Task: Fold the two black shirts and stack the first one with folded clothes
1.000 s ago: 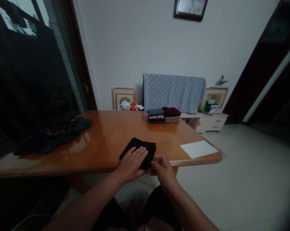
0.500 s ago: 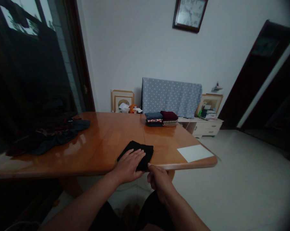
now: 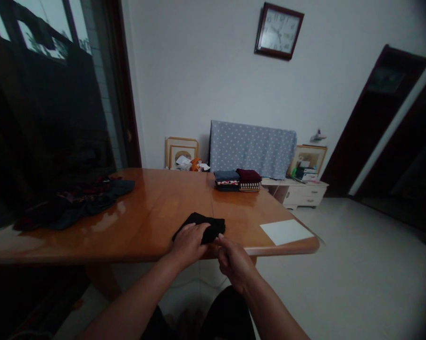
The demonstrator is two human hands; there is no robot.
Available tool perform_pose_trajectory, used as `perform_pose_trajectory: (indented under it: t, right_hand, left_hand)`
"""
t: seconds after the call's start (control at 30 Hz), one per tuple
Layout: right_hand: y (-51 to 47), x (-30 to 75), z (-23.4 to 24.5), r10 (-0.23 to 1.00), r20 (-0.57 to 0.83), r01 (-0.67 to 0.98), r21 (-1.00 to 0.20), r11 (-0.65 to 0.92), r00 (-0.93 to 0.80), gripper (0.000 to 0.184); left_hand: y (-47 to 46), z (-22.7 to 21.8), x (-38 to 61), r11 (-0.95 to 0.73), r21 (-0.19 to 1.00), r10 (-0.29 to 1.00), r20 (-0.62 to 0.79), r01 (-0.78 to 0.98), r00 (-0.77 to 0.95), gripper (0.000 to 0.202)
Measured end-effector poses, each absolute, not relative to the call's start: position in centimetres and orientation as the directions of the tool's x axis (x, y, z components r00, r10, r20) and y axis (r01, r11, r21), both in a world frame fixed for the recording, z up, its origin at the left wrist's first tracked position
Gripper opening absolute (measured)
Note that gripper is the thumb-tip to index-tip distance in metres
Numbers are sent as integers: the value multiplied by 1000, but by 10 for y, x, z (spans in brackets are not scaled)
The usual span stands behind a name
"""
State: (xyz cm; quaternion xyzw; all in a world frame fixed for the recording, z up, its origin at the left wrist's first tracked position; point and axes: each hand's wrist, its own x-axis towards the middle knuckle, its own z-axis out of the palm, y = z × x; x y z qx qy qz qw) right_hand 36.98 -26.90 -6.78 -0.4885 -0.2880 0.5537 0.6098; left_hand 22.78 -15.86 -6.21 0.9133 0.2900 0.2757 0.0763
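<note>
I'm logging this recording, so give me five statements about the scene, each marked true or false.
1. The left hand lies on the folded black cloth. True.
2. The white sheet lies at the left end of the table. False: it lies near the right end.
3. A maroon garment tops one folded stack. True.
4. The wall clock is round. False: it is four-sided.
5. The dark clothes are neatly folded. False: they lie in a loose heap.

This is a room in a home: a wall clock hangs right of top centre, folded clothes (one maroon) sit on a polished wooden table mid-frame, and a low white cabinet stands at right.
</note>
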Motion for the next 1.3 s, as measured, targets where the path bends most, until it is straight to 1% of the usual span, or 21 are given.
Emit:
perform_pose_trajectory:
  t: [0.07, 0.17, 0.23, 0.3, 0.4, 0.5, 0.6, 0.73, 0.9, 1.03, 1.17, 1.3]
  right_hand:
    - [-272, 369, -62, 962, -154, -369, -927, -63, 224, 48]
    - [-279, 371, -51, 966, -73, -331, -943, 14, 250, 49]
    - [-284, 376, -43, 956, -24, -300, -952, 68, 292, 45]
    - [-288, 382, -39, 938, 1, -273, -957, 101, 346, 41]
    - [-291, 389, -35, 914, 30, -239, -961, 138, 405, 38]
    - [-293, 385, -33, 913, 82, -181, -969, 166, 399, 35]
    - [-298, 372, -27, 942, 129, -112, -979, 171, 310, 36]
    - [-311, 352, -14, 962, 200, -27, -978, 209, 184, 39]
    - [-326, 335, 1, 963, 255, 28, -967, 254, 89, 40]
    - [-330, 329, 4, 976, 211, 107, -973, 205, 48, 36]
    - [-326, 332, 1, 986, 154, 54, -987, 150, 70, 32]
    - [-322, 335, -2, 985, 141, 22, -990, 140, 100, 30]
  left_hand:
    - [-157, -57, 227, -793, 374, 609, 466, 480, 642, 46]
    - [-151, -37, 218, -715, 591, 679, 462, 374, 570, 39]
    - [-148, -19, 205, -636, 742, 718, 468, 213, 515, 37]
    - [-149, -3, 188, -516, 856, 766, 443, 34, 466, 40]
    - [-159, 10, 161, -269, 952, 856, 304, -144, 417, 47]
    - [-178, 13, 137, -88, 969, 893, 180, -232, 412, 49]
    - [-197, 11, 119, 11, 960, 892, 117, -280, 437, 43]
    - [-212, 6, 102, 110, 947, 867, 57, -303, 495, 37]
    - [-223, 1, 94, 140, 943, 847, 44, -302, 530, 35]
    - [-230, -2, 93, 131, 950, 835, 48, -284, 548, 38]
    - [-233, -6, 90, 151, 949, 811, 42, -278, 583, 46]
    - [-233, -10, 90, 191, 939, 780, 32, -287, 625, 46]
